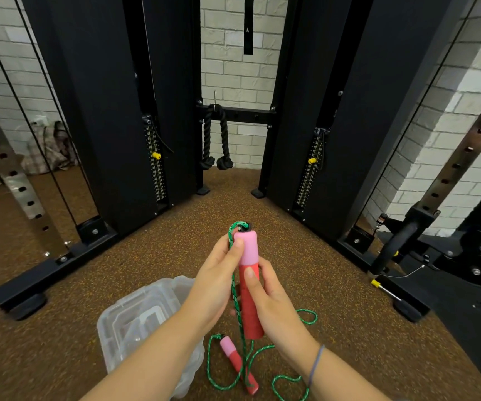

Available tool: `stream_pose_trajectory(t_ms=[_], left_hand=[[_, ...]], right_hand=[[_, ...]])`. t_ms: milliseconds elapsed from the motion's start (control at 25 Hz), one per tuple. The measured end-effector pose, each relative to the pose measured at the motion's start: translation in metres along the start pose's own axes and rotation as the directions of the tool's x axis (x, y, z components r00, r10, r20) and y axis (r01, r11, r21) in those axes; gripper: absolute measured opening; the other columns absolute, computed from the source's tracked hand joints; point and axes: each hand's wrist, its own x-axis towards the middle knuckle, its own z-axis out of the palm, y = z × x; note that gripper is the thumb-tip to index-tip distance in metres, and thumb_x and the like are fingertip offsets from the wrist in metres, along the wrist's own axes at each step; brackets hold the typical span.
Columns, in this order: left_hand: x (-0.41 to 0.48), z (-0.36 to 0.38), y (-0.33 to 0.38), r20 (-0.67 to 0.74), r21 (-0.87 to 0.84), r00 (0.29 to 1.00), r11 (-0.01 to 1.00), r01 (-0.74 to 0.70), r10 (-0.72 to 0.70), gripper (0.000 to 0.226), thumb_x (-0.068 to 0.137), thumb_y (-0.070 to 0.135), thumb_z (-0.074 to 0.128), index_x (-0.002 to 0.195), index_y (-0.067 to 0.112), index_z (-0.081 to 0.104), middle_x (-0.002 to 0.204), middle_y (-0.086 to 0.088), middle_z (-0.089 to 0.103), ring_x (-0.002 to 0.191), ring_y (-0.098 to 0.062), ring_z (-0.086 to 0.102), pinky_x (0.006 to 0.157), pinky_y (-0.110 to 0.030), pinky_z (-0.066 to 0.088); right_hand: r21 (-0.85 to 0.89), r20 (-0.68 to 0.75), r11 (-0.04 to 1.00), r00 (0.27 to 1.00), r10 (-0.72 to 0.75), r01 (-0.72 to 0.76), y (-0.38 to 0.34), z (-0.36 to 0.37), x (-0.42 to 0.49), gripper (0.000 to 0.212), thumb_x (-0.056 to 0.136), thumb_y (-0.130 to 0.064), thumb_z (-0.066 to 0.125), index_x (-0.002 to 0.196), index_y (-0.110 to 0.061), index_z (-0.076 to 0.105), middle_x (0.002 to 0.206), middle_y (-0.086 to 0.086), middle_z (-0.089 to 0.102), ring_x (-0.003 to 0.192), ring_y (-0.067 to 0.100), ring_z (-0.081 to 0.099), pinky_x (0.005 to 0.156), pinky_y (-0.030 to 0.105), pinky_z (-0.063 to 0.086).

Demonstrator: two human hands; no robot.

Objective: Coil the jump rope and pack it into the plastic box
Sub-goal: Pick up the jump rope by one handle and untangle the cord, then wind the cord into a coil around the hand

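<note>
I hold one pink-and-red jump rope handle (pixel 249 285) upright in front of me. My left hand (pixel 219 276) pinches its pink top and the green rope (pixel 237 308) beside it. My right hand (pixel 265 296) grips the red lower part. The rope hangs from the handle's top down to the floor, where it lies in loose loops around the second handle (pixel 237 363). A clear plastic box (pixel 135 316) stands open on the floor at lower left, partly hidden by my left forearm.
Brown speckled rubber flooring (pixel 146 256) spreads all around. A black cable machine (pixel 103 111) with two weight stacks stands ahead. A black triceps rope (pixel 216 137) hangs from its crossbar. A rack upright (pixel 450 175) and barbell parts stand at right.
</note>
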Motion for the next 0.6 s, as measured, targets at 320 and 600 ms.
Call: stream_pose_trajectory(t_ms=[320, 600], left_hand=[[-0.001, -0.007, 0.007, -0.061, 0.208, 0.998, 0.977, 0.04, -0.028, 0.032, 0.089, 0.033, 0.06, 0.11, 0.011, 0.067, 0.11, 0.001, 0.073, 0.102, -0.008, 0.066, 0.082, -0.019, 0.05], [0.009, -0.028, 0.048, -0.039, -0.181, 0.999, 0.983, 0.016, -0.024, 0.02, 0.089, 0.03, 0.054, 0.092, 0.01, 0.053, 0.067, -0.002, 0.069, 0.06, -0.019, 0.07, 0.073, -0.04, 0.059]], right_hand=[[-0.043, 0.006, 0.999, 1.0, -0.018, 0.018, 0.008, 0.014, -0.003, 0.044, 0.086, -0.036, 0.06, 0.123, -0.023, 0.04, 0.099, -0.002, 0.064, 0.07, 0.002, 0.063, 0.071, 0.029, 0.052], [0.01, 0.235, 0.994, 0.966, 0.107, -0.112, 0.026, 0.018, -0.012, 0.037, 0.075, -0.013, 0.067, 0.106, -0.004, 0.05, 0.056, -0.005, 0.061, 0.046, 0.008, 0.055, 0.053, 0.02, 0.047]])
